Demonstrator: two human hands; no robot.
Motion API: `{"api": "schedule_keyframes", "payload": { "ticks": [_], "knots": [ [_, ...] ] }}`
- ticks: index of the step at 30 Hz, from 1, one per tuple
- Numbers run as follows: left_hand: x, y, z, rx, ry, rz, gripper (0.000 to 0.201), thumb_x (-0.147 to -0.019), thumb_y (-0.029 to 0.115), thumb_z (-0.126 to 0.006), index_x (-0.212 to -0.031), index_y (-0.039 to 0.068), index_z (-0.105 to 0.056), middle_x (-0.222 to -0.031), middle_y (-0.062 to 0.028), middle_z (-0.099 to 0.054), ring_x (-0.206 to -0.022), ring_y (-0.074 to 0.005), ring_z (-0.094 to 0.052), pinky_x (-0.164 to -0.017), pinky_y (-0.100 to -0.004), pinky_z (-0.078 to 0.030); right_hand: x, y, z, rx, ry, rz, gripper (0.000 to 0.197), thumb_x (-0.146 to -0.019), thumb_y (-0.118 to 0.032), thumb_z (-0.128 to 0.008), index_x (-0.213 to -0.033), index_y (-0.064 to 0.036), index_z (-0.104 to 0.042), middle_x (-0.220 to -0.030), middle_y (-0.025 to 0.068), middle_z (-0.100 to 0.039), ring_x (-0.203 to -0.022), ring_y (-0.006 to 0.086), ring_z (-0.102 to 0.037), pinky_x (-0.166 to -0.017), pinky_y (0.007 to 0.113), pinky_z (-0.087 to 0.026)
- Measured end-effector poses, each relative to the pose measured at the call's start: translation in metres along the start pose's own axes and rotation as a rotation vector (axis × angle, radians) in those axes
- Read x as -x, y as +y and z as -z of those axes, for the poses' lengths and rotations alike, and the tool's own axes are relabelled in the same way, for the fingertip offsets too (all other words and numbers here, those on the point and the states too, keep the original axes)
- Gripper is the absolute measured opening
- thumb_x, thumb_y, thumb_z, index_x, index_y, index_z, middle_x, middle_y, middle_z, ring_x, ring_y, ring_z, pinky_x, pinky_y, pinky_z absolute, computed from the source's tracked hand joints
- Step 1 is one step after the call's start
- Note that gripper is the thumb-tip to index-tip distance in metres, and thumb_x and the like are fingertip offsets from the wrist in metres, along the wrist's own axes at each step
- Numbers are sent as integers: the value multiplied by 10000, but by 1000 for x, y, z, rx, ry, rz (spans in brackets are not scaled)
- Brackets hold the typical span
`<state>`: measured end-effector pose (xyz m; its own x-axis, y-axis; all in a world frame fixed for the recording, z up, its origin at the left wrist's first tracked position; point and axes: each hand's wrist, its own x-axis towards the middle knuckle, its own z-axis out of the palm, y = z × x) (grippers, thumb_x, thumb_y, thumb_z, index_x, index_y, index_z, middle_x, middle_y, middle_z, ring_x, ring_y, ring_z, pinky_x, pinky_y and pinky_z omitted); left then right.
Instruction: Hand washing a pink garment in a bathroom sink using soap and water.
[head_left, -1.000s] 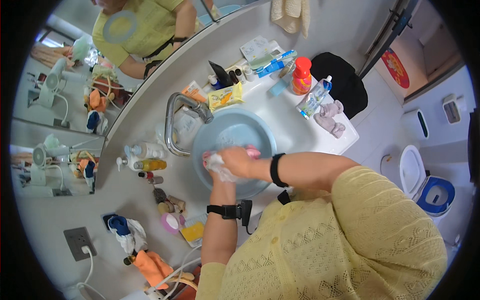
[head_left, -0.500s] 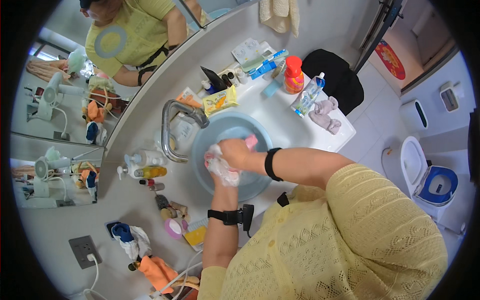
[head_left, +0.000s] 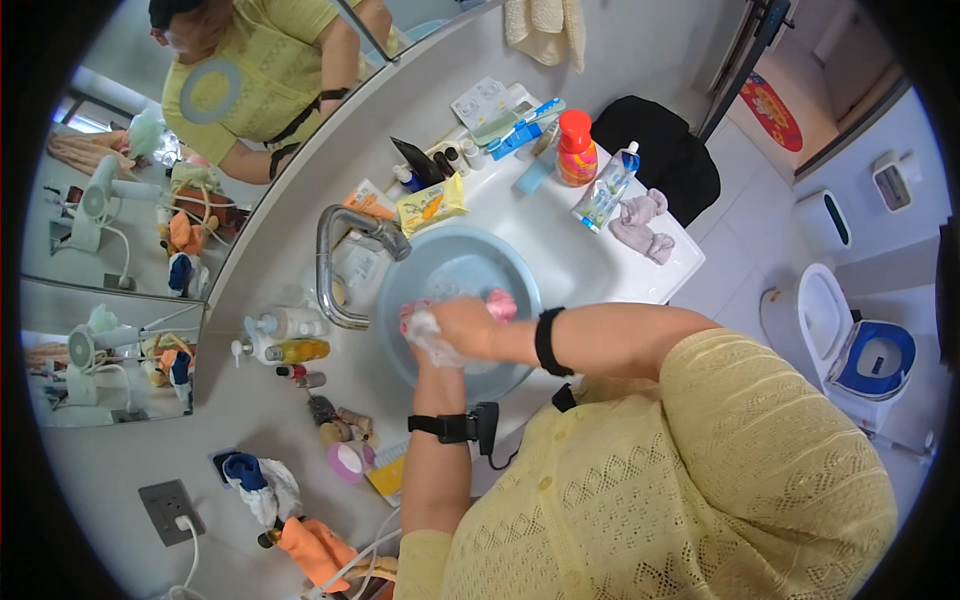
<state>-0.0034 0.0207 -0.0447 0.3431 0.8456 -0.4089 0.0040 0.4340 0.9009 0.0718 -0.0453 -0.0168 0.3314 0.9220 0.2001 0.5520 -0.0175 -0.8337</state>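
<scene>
Both my hands are together over a light blue plastic basin [head_left: 520, 268] with sudsy water in it. My right hand [head_left: 465, 328] is closed on a wet pink cloth [head_left: 501, 304], part of which sticks out at its far right side. White lather covers my left hand [head_left: 432, 345], which presses the same bunched cloth from below. More pink shows at the left of the hands. The cloth's exact kind is hidden by foam and fingers. A curved chrome faucet [head_left: 325, 270] stands at the basin's left rim.
On the white counter's right lie greyish-pink socks [head_left: 643, 228], a clear pouch [head_left: 608, 190] and a red-capped bottle [head_left: 576, 150]. A yellow packet [head_left: 432, 204] lies behind the basin. Pump bottles [head_left: 290, 322] stand left, with a pink-and-white round item [head_left: 350, 461] nearer me.
My hands have shifted slightly down and to the left relative to the basin, still rubbing together. The pink end at the right now looks more bunched and lower.
</scene>
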Motion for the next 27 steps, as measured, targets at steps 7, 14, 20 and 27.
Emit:
{"api": "schedule_keyframes", "payload": {
  "ticks": [7,14,20,27],
  "knots": [
    [27,16,-35,494,-119,130,341,-863,298,-364,-1041,26,-466,-1022,-164,-525,-871,-320,-557,-735,-428,-490,-6,8,-3,194,-50,-82,280,-717,-279,-480,-704,-29,-607,-717,178,-605,-635,359,-572,-585,420,-457],
    [21,16,-38,548,-230,179,317,-864,278,-389,-1054,36,-463,-1010,-138,-531,-892,-287,-555,-748,-404,-484,-26,28,17,-158,-147,-190,201,-728,-259,-523,-735,-84,-621,-731,162,-606,-652,346,-575,-610,439,-448],
    [1,-14,-9,543,-235,135,316,-865,295,-370,-1036,49,-471,-996,-130,-534,-871,-288,-558,-750,-408,-478,2,-13,11,113,39,210,195,-738,-270,-516,-766,-106,-618,-700,154,-599,-640,342,-578,-595,424,-446],
    [-36,-52,22,162,-320,-51,207,-851,206,-437,-1002,66,-464,-958,-97,-533,-857,-226,-558,-714,-364,-484,-4,-5,18,142,-91,31,198,-723,-267,-533,-808,-103,-602,-690,140,-594,-673,342,-586,-616,430,-447]
  ]
}}
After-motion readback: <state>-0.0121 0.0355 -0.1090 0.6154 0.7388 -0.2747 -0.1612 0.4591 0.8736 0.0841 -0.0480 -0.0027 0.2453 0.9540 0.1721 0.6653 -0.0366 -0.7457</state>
